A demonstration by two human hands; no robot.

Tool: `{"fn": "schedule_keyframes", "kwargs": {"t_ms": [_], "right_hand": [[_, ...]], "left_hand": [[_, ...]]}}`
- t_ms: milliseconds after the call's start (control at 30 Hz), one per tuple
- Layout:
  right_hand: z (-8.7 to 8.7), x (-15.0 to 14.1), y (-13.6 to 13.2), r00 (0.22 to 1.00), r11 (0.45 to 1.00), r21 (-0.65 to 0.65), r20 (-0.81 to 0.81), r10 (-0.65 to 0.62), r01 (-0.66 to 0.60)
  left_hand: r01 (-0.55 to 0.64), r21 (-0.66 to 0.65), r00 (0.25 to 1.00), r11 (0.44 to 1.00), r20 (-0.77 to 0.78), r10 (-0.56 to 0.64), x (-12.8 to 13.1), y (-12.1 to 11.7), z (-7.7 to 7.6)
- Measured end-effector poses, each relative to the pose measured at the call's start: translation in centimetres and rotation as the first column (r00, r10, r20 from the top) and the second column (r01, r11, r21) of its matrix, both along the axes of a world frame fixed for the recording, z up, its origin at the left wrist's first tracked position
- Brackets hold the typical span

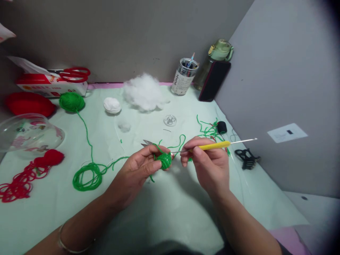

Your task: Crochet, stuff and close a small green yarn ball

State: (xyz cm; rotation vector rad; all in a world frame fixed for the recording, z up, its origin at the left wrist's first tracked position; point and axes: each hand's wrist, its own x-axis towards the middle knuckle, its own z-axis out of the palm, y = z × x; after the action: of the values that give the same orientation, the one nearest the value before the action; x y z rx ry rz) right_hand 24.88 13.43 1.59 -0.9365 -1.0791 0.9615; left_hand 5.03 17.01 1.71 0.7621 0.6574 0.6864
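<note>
My left hand [145, 161] pinches a small round green crochet piece [165, 161] between thumb and fingers. In my right hand [208, 161] is a crochet hook with a yellow handle [214, 145] and a metal hook at each end. The hook's left tip meets the upper right edge of the green piece; whether it passes through a stitch I cannot make out. Green yarn trails from the piece to a loose coil [87, 176] on the left, which leads up to a green yarn ball [71, 102]. Scissor blades [147, 143] show behind my left fingers.
White stuffing [145, 92], a white yarn ball [112, 105] and a small clear dish [170, 120] lie farther back. A pen can [183, 79], bottle [220, 51] and phone [215, 81] stand at the back right. Yarn scraps [209, 131] and a black hair claw [247, 158] lie right; red yarn [20, 180] left.
</note>
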Motion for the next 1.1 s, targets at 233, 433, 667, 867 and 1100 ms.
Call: {"fn": "schedule_keyframes", "kwargs": {"t_ms": [233, 433, 667, 867, 1100], "right_hand": [[0.0, 0.07, 0.02, 1.0, 1.0, 0.008, -0.012, -0.012, 0.012], [-0.04, -0.12, -0.11, 0.994, 0.997, 0.026, 0.081, -0.074, 0.072], [0.03, 0.04, -0.21, 0.996, 0.998, 0.014, 0.055, -0.066, 0.066], [0.14, 0.05, -0.27, 0.998, 0.999, 0.039, 0.054, -0.01, 0.008], [0.1, 0.06, -0.27, 0.998, 0.999, 0.043, 0.066, -0.014, 0.011]], "left_hand": [[-0.01, 0.001, 1.0, 1.0, 0.002, 0.01, 0.12, 0.1, 0.12], [-0.02, -0.006, 1.0, 1.0, -0.005, 0.02, 0.19, 0.12, 0.27], [-0.012, -0.008, 1.0, 1.0, -0.002, 0.012, 0.13, 0.17, 0.13], [-0.005, 0.004, 1.0, 1.0, -0.004, 0.005, 0.15, 0.17, 0.01], [0.008, 0.034, 1.0, 0.999, -0.018, -0.007, 0.02, 0.09, -0.33]]}}
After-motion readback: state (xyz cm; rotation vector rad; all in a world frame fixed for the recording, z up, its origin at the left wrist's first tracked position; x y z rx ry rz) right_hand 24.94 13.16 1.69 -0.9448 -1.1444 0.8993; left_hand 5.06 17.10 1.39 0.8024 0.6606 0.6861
